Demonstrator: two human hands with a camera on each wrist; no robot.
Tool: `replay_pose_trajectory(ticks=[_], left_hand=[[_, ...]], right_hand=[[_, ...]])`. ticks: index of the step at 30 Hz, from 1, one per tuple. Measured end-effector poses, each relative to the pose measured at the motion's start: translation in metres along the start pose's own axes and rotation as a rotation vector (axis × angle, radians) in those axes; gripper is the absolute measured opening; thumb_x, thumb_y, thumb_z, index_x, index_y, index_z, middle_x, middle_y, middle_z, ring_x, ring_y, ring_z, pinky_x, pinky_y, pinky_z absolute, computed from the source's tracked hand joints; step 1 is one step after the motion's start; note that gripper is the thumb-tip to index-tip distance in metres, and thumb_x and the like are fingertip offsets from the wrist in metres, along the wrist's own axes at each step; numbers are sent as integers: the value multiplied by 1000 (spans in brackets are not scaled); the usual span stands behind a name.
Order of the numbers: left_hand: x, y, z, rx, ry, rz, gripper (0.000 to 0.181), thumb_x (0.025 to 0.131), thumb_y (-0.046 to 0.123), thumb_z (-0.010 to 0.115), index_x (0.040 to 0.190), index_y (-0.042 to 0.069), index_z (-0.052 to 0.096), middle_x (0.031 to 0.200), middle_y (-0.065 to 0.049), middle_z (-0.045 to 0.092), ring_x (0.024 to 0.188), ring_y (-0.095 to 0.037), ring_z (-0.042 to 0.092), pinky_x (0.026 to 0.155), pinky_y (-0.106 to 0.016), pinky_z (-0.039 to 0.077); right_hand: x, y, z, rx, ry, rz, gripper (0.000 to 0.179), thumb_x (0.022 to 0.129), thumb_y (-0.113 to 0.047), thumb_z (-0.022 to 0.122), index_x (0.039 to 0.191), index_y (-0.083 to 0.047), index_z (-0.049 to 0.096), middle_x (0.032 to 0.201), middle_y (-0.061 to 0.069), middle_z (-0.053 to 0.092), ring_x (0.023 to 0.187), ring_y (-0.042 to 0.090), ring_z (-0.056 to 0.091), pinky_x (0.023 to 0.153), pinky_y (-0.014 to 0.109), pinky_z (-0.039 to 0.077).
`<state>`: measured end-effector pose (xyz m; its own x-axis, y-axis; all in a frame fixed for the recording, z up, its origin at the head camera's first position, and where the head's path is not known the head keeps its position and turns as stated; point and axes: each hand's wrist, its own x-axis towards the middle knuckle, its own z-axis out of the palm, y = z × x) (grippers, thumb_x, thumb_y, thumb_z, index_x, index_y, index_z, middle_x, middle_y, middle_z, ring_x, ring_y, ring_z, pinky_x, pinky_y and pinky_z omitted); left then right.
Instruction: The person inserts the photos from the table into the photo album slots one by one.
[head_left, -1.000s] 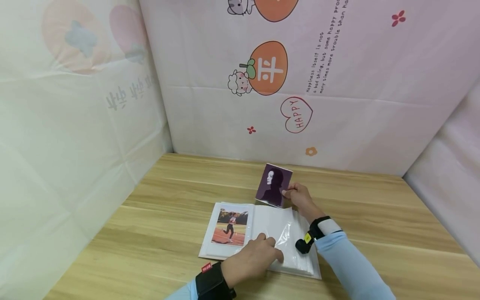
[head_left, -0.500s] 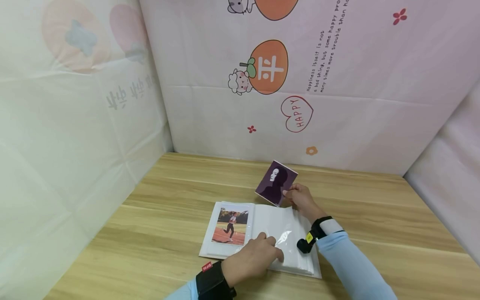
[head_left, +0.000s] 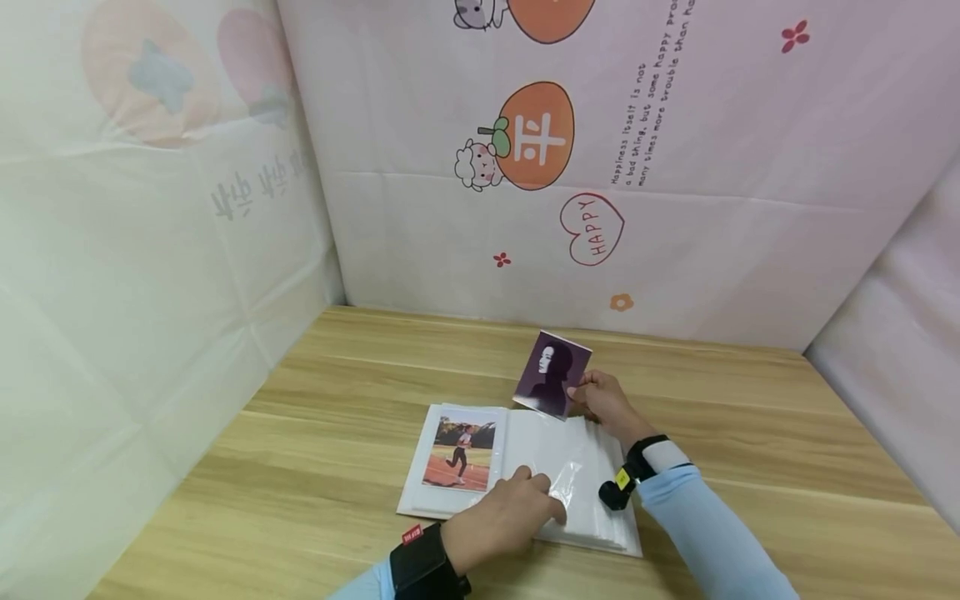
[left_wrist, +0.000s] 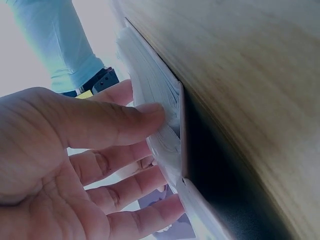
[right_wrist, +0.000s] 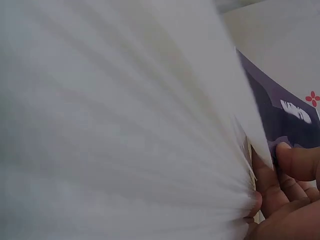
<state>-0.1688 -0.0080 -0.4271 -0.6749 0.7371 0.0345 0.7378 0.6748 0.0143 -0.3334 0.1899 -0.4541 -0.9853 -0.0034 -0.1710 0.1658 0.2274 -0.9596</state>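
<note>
In the head view, my right hand [head_left: 606,403] pinches a purple photo [head_left: 553,373] of a person's dark silhouette by its lower right. Tilted, the photo stands at the top edge of the open photo album [head_left: 536,437]. The right wrist view shows the thumb on the photo [right_wrist: 285,117], with other fingers among the album's white sleeves [right_wrist: 125,125]. My left hand [head_left: 506,515] rests on the right-hand page, fingers spread and fairly straight. In the left wrist view its thumb [left_wrist: 120,122] touches the bottom edges of the stacked sleeves [left_wrist: 150,75].
A photo of a runner on a track [head_left: 460,452] lies in the album's left page. The wooden table [head_left: 337,433] runs back to a white printed cloth wall [head_left: 420,233], with another cloth wall [head_left: 150,333] at the left.
The purple photo first tilted clockwise and rose slightly, then came back down a little toward the album's top edge. The left hand has stayed in place on the page.
</note>
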Motion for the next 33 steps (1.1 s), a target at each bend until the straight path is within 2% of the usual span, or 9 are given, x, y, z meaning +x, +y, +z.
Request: replay_pose_trajectory(ticks=[3, 10, 14, 20, 27, 30, 33], left_hand=[[0, -1, 0, -4, -5, -3, 45, 64, 11, 81, 101, 34, 70, 90, 7, 52, 81, -14, 45, 52, -23, 39], [-1, -1, 0, -10, -7, -5, 43, 67, 10, 80, 102, 33, 70, 90, 6, 51, 82, -14, 45, 52, -23, 39], [-1, 0, 0, -10, -9, -8, 44, 68, 6, 77, 102, 34, 70, 90, 6, 51, 83, -14, 45, 52, -24, 40], [-2, -1, 2, -28, 1, -6, 45, 66, 7, 78, 102, 33, 69, 90, 7, 50, 83, -13, 44, 53, -24, 39], [-2, -1, 2, -25, 6, -5, 46, 66, 7, 77, 102, 34, 69, 91, 7, 50, 83, -13, 44, 53, -24, 40], [-3, -1, 2, -29, 0, -9, 45, 67, 6, 76, 103, 33, 69, 91, 7, 50, 83, -13, 44, 54, -24, 40], [-3, -1, 1, -29, -2, -7, 44, 67, 8, 77, 103, 33, 69, 91, 7, 51, 83, -13, 45, 54, -25, 41]], right_hand=[[2, -1, -2, -9, -2, 9, 14, 89, -6, 58, 95, -2, 46, 82, 5, 55, 66, 16, 46, 55, 28, 35], [2, 0, -7, 15, -31, 1, 15, 89, -5, 56, 96, -1, 44, 76, 3, 50, 48, 9, 36, 45, 24, 31], [0, -1, -8, 25, -38, -19, 14, 89, -1, 54, 96, 0, 43, 75, 2, 51, 45, 8, 34, 43, 23, 30], [0, 1, -14, 60, -86, -17, 14, 89, 0, 52, 97, 0, 40, 73, 3, 47, 47, 10, 36, 44, 23, 32], [1, 3, -20, -5, -72, -4, 14, 90, -3, 54, 96, -2, 41, 77, 3, 49, 48, 12, 34, 45, 25, 32], [0, 3, -18, -1, -84, -22, 14, 89, -2, 53, 97, 0, 41, 74, 3, 50, 46, 11, 34, 45, 25, 32], [-1, 2, -15, 8, -96, -64, 15, 89, 1, 53, 99, 3, 42, 71, 2, 51, 49, 9, 41, 45, 23, 33]])
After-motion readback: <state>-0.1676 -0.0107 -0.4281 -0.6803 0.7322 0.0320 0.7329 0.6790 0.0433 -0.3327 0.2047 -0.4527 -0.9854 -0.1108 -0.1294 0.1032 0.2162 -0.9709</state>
